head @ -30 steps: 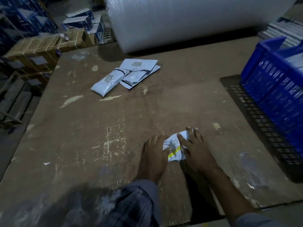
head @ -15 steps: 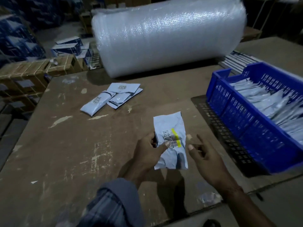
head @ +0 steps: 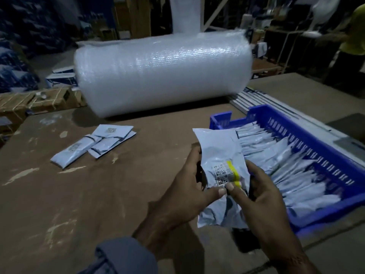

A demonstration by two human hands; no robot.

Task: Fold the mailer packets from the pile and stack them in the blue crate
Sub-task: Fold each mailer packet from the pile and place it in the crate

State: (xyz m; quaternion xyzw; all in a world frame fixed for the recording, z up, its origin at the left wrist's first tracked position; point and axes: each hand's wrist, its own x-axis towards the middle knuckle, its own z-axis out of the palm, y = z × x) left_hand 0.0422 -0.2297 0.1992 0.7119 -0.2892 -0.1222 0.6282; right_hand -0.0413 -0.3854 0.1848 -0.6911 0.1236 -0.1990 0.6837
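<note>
Left hand (head: 189, 186): grips the mailer packet (head: 221, 175).
Right hand (head: 262, 204): pinches its lower half.
Risk: slick plastic could spring unfolded before reaching the blue crate (head: 324, 212).

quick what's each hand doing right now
Left hand: grips the mailer packet, thumb on its label.
Right hand: grips the same packet from the right.

Glossy plastic mailer packet (head: 219, 155), scuffed table (head: 98, 194)

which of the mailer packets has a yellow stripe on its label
The packet held in both hands, left hand and right hand; the table pile shows none.
</note>
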